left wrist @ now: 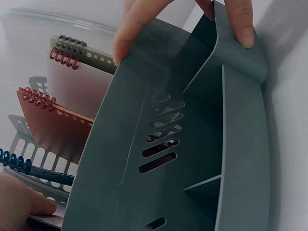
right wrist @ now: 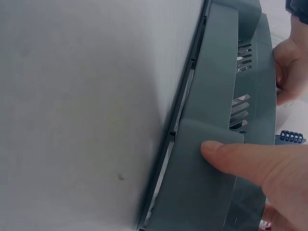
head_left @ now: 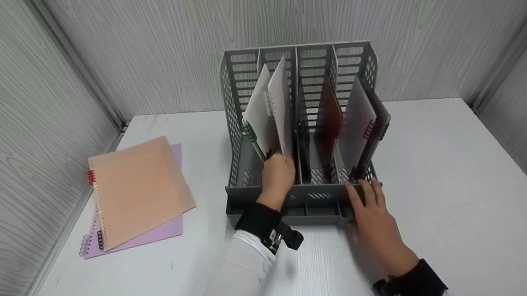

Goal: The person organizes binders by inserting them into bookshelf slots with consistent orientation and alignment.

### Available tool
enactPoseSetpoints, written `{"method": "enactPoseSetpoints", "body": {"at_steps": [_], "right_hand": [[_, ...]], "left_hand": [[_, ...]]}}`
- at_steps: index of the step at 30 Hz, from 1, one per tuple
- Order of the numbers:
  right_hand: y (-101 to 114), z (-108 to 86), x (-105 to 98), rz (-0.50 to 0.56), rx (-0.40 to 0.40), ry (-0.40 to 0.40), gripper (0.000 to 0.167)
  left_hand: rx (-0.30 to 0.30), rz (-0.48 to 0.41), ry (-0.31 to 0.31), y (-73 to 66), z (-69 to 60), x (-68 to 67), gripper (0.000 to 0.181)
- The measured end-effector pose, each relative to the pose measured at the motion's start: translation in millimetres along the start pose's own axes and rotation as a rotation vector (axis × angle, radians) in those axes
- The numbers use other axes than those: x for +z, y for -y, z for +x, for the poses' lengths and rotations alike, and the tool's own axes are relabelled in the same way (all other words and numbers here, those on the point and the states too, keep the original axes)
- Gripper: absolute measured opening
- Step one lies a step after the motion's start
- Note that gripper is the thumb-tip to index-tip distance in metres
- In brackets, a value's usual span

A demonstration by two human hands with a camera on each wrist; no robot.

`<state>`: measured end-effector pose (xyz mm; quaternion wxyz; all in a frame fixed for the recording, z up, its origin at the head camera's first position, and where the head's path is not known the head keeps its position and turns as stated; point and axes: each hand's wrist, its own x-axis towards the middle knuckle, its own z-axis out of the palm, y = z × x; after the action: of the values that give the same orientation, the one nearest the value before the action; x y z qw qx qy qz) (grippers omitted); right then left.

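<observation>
A grey file organizer (head_left: pixel 306 190) with upright compartments stands on the table. My left hand (head_left: pixel 277 175) reaches over its front wall and grips a white spiral notebook (head_left: pixel 281 107) near the bottom. Another pale notebook (head_left: pixel 258 107) with green rings leans just left of it. My right hand (head_left: pixel 374 219) holds the organizer's front right part, thumb (right wrist: pixel 226 156) on the front face and fingers over the wall. Right of the left hand stand a red notebook (head_left: pixel 330 122), a translucent white notebook (head_left: pixel 356 119) and a dark-covered notebook (head_left: pixel 380 112).
On the table (head_left: pixel 465 186) to the left, an orange notebook (head_left: pixel 141 188) lies askew over a purple notebook (head_left: pixel 169 228). Blue rings (left wrist: pixel 17 161) show in the compartment beside the left hand. Grey wood-grain panels (head_left: pixel 161 42) enclose the back and sides.
</observation>
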<state>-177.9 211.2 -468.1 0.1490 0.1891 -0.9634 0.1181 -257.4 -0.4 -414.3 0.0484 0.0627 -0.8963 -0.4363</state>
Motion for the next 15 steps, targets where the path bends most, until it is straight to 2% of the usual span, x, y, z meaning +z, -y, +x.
{"method": "enactPoseSetpoints", "body": {"at_steps": [12,15], "right_hand": [[0.7,-0.8,0.4,0.014,-0.008,-0.027,0.087],[-0.4,-0.4,-0.7,0.015,-0.006,-0.027,0.087]], "left_hand": [[0.005,-0.007,0.006,1.8,-1.8,-6.7,0.040],[0.014,-0.022,-0.006,0.8,-3.2,-9.1,0.032]]}}
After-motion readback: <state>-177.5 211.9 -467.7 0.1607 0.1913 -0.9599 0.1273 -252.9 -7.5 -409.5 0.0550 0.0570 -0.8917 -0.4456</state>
